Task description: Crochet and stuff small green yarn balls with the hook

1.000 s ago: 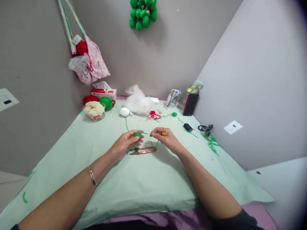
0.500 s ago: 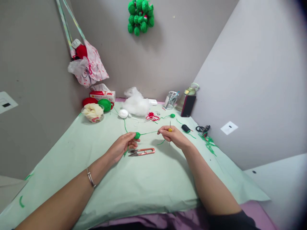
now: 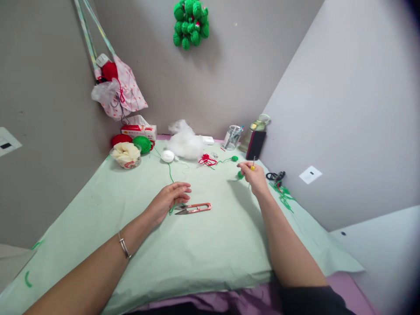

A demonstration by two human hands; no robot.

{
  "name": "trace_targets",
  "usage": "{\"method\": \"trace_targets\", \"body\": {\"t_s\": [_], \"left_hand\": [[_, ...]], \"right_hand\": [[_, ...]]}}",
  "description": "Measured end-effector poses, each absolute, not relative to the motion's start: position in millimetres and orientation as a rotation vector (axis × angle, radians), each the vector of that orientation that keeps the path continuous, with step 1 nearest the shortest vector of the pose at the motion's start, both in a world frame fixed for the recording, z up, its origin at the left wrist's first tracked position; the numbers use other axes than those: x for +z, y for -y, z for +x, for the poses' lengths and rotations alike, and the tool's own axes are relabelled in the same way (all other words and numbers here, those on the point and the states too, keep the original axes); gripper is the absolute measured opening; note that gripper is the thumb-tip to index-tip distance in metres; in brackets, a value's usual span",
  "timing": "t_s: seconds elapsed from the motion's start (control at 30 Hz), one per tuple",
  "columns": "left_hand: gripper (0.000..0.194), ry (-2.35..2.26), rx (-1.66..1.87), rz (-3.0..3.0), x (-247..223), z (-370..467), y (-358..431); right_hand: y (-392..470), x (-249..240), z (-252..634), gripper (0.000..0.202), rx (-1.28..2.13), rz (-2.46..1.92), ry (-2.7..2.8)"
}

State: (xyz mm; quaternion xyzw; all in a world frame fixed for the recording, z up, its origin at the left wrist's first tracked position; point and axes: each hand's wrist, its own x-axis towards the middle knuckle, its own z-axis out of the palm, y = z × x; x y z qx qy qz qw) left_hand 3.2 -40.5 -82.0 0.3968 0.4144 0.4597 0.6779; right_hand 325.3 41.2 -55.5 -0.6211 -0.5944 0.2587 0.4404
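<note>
My right hand point(image 3: 254, 177) is closed on a thin metal crochet hook point(image 3: 253, 168) with a yellow grip. From its fingertips, at the right of the table, hangs a small green crocheted piece point(image 3: 240, 175). My left hand point(image 3: 170, 197) rests left of the middle, its fingers loosely stretched and no crocheted piece in them. A strand of green yarn point(image 3: 171, 173) runs down from the back to this hand, and a loop of it shows under the fingers. Just right of the left fingers lie orange-handled thread snips point(image 3: 194, 208), blades pointing left.
At the back are white stuffing point(image 3: 185, 142), a white ball point(image 3: 167, 156), red yarn point(image 3: 208, 160), another small green piece point(image 3: 234, 158), a glass cup point(image 3: 232, 138) and a phone point(image 3: 256, 145) against a bottle. A plastic bowl point(image 3: 126, 156) stands back left; green yarn scraps point(image 3: 285, 199) lie right.
The small green piece has left my left hand and now hangs from my right hand, which has moved right and away from me. My left fingers have loosened.
</note>
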Motion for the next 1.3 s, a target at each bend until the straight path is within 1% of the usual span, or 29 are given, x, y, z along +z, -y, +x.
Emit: {"method": "trace_targets", "body": {"t_s": [0.07,0.17,0.23,0.37,0.47,0.53,0.7,0.83,0.97,1.03,1.13,1.2,1.3], "left_hand": [[0.021,-0.931,1.038,0.893,-83,3,40],[0.023,-0.927,1.039,0.894,-83,3,40],[0.024,-0.925,1.039,0.892,-83,3,40],[0.024,-0.922,1.04,0.883,-82,4,41],[0.023,-0.919,1.042,0.878,-82,4,41],[0.024,-0.919,1.042,0.874,-81,4,41],[0.025,-0.916,1.021,0.866,-78,4,41],[0.024,-0.905,1.014,0.858,-77,4,42],[0.023,-0.888,1.015,0.849,-76,2,41],[0.023,-0.877,1.016,0.845,-76,2,41],[0.023,-0.858,1.023,0.826,-77,2,42],[0.021,-0.841,1.033,0.804,-77,2,42],[0.016,-0.796,1.061,0.754,-76,3,42]], "right_hand": [[-47,-59,334,0.031,0.483,-1.657,1.498],[-47,-64,334,0.03,0.278,-1.787,1.575],[-44,-65,325,0.027,0.162,-1.848,1.641],[-42,-62,292,0.031,0.013,-1.909,1.83],[-53,-59,265,0.029,0.023,-1.939,2.03],[-66,-59,250,0.034,0.053,-1.983,2.121],[-88,-65,227,0.036,0.094,-2.083,2.174],[-80,-66,226,0.035,0.213,-2.036,2.256],[-58,-52,255,0.034,0.405,-1.984,2.304],[-46,-38,282,0.036,0.439,-1.988,2.256],[-31,-17,330,0.033,0.417,-2.06,2.102],[-22,-7,356,0.027,0.354,-2.123,1.966],[-11,-1,373,0.019,0.248,-2.123,1.789]]}}
